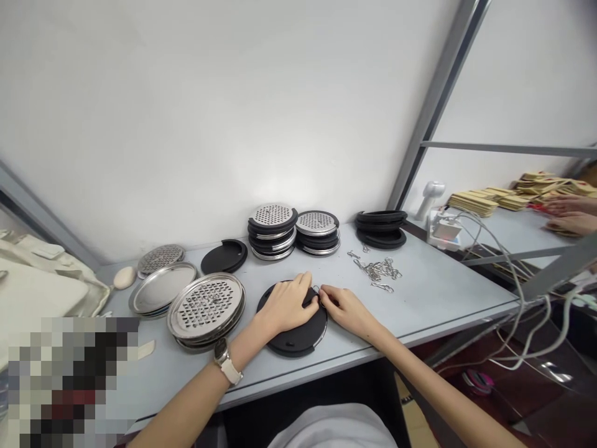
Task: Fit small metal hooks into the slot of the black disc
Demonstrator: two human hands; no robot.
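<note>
Close to the table's front edge lies a round black-covered grater [303,336], a sliver of metal rim showing at its lower right. My left hand [290,305] lies over its top, gripping and steadying it, with thumb and fingers near the far right edge. At that edge, my right hand [338,306] pinches a small wire clip [316,289], mostly hidden by the fingers. Behind and right of my hands is a loose pile of metal snap clips [380,270]. To the left stands a stack of bare metal grater discs [208,305].
Two stacks of black-rimmed graters [273,230] [318,233] stand by the wall. Black covers [380,230] sit back right, another black cover [224,256] back left. Plain metal discs [163,288] lie left. Cables [513,274] hang at right; a co-worker's hands [571,213] are beyond the frame post.
</note>
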